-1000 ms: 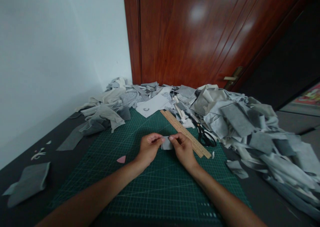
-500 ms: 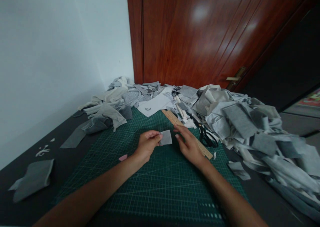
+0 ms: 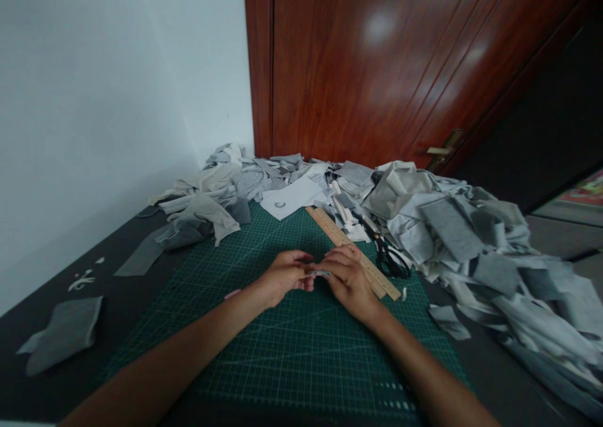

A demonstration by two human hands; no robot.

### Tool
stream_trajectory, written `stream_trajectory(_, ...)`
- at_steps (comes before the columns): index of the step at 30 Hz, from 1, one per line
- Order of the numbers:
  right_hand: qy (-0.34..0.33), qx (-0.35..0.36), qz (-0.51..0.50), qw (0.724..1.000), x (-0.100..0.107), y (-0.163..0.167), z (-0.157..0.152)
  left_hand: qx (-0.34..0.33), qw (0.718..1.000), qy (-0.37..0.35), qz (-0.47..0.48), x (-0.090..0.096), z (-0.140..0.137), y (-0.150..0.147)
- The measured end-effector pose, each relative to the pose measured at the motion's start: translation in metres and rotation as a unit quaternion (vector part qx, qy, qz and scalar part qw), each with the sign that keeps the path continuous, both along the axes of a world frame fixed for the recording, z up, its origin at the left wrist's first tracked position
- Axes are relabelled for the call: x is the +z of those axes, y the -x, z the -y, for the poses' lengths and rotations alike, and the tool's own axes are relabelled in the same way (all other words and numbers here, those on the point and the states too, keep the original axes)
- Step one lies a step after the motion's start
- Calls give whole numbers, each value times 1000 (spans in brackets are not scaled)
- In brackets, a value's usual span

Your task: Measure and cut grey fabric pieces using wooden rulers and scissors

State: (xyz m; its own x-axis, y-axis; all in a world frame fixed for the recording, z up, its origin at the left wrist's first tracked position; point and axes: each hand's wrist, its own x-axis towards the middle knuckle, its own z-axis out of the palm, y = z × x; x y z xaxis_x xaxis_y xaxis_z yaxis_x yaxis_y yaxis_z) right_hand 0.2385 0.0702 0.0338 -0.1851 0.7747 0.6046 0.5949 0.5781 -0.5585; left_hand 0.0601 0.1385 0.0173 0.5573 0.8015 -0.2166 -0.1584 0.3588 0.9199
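Observation:
Between my fingertips, over the green cutting mat, is a small piece of grey fabric, seen nearly edge-on and mostly hidden. My left hand pinches its left end. My right hand has its fingers closed on the right end. A wooden ruler lies slantwise on the mat just beyond my right hand. Black-handled scissors rest to the right of the ruler. Part of a pink scrap shows beside my left forearm.
Grey and white fabric scraps are heaped along the back and right, with a smaller heap at left. White paper with a curved mark lies at the mat's far edge. A folded grey cloth lies at far left, near small white bits.
My right hand has moved left and closed on the grey fabric, which my left hand alone held before. The fabric has turned from flat-facing to nearly edge-on.

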Motion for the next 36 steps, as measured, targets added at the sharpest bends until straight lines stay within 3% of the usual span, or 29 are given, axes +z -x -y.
stream_trajectory(2, 29, -43, -85, 995, -1, 6, -2, 37, 997, -73, -2, 2, 1, -1)
stream_trajectory(5, 108, -84, -216, 967, -5, 12, -4, 63, 984, -163, 32, 7, 4, -2)
stream_trajectory(8, 174, -73, -295, 937, -9, 15, -5, 45, 982, -176, 58, 10, 6, -2)
stream_trajectory(12, 191, -49, -335, 922, -12, 17, -4, 20, 977, -209, 27, 13, 7, -1)
stream_trajectory(20, 216, -31, -346, 913, -8, 23, -1, 65, 982, -173, 36, 10, 4, -2)
stream_trajectory(28, 248, -24, -410, 877, -8, 25, -1, 73, 984, -149, 59, 8, 5, -4)
stream_trajectory(36, 226, -37, -453, 861, -9, 25, -3, 96, 985, -129, 57, 5, 2, -4)
